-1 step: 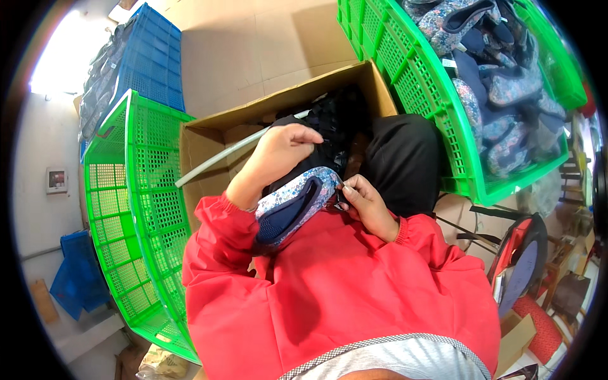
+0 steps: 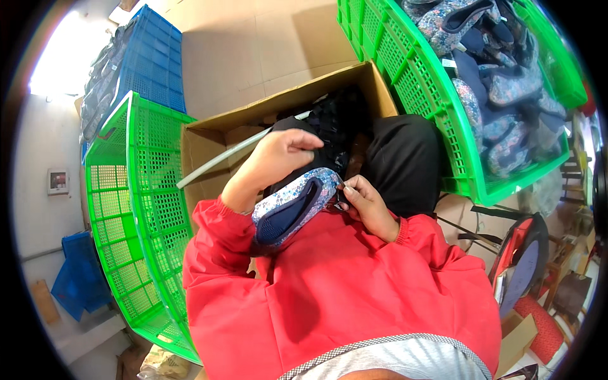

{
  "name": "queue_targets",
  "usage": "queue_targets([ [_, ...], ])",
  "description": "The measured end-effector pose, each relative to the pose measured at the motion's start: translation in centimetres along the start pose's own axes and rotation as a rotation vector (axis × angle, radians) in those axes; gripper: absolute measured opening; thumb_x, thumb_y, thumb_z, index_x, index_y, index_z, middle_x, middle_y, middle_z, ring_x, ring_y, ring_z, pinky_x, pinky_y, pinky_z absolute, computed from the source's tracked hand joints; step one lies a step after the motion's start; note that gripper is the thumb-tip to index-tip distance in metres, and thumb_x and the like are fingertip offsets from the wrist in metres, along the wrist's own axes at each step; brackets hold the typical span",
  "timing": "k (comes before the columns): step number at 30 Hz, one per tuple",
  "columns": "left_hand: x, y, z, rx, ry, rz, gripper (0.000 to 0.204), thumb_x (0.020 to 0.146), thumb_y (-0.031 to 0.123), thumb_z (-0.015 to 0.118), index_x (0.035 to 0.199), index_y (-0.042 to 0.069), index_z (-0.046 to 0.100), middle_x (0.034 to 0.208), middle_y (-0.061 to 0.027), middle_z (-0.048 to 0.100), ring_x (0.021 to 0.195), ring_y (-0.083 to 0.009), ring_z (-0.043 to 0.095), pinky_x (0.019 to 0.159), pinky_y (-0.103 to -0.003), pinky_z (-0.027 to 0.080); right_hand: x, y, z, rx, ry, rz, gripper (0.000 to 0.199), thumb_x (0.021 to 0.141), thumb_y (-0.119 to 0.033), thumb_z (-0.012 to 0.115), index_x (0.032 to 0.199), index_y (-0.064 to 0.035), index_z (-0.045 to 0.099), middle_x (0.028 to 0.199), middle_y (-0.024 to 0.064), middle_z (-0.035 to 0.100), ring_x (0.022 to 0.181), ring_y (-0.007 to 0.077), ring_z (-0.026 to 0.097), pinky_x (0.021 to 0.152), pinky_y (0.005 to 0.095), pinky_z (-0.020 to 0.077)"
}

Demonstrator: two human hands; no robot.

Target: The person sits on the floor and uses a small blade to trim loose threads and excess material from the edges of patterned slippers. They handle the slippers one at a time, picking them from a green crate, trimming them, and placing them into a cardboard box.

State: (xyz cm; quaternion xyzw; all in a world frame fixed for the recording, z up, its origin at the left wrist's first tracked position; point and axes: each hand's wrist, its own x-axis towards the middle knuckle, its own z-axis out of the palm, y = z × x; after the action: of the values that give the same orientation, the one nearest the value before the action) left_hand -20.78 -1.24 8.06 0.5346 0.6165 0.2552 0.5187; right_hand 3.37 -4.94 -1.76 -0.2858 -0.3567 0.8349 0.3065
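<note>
A slipper (image 2: 284, 201) with a flowered outside and dark blue lining lies across my lap, its opening facing up. My left hand (image 2: 283, 154) is raised just beyond it, thumb and fingers drawn together. Whether a thread or anything else is between those fingertips is too small to make out. At the slipper's right end, my right hand (image 2: 365, 201) pinches a small dark object (image 2: 342, 201), partly hidden by the fingers. Its kind cannot be made out.
In front of my knees, a cardboard box (image 2: 218, 120) holds dark pieces and a pale rod (image 2: 221, 158). A green crate (image 2: 158, 164) stands left, below a blue crate (image 2: 155, 60). Another green crate (image 2: 411, 69) at right is heaped with flowered slippers (image 2: 516, 85).
My left hand has shifted very slightly downward and its fingertips are a little blurred. The slipper has moved slightly left. My right hand stays in place.
</note>
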Motion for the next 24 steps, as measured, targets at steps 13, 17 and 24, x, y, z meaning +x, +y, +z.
queue_targets([
  [13, -3.0, -2.6, 2.4, 0.4, 0.216, 0.27, 0.013, 0.077, 0.003, 0.063, 0.089, -0.001, 0.058, 0.083, -0.0106, 0.06, 0.076, -0.023, 0.059, 0.069, -0.034, 0.05, 1.0, -0.9, 1.6, -0.168, -0.027, -0.02, 0.035, 0.099, -0.021, 0.066, 0.126, -0.0068, 0.049, 0.098, -0.0006, 0.059, 0.081, 0.0044, 0.053, 0.073, 0.021, 0.0466],
  [17, -2.5, -1.7, 2.2, 0.382, 0.433, 0.128, 0.013, 0.073, 0.007, 0.067, 0.08, -0.001, 0.059, 0.071, -0.0124, 0.058, 0.065, -0.0261, 0.057, 0.064, -0.035, 0.048, 2.8, -2.5, 3.6, -0.261, 0.012, -0.069, 0.058, 0.089, -0.021, 0.078, 0.133, -0.0036, 0.045, 0.109, 0.0029, 0.058, 0.089, 0.0075, 0.056, 0.081, 0.0246, 0.0498],
  [24, -3.3, 3.0, 2.7, 0.584, 0.786, 0.475, 0.022, 0.065, 0.008, 0.07, 0.064, 0.006, 0.048, 0.066, -0.0103, 0.054, 0.071, -0.0335, 0.055, 0.064, -0.044, 0.046, 6.2, -5.7, 6.6, -0.759, 0.22, -0.551, 0.069, 0.079, -0.016, 0.078, 0.138, -0.0039, 0.043, 0.127, 0.0201, 0.055, 0.115, 0.0317, 0.059, 0.096, 0.0383, 0.0502],
])
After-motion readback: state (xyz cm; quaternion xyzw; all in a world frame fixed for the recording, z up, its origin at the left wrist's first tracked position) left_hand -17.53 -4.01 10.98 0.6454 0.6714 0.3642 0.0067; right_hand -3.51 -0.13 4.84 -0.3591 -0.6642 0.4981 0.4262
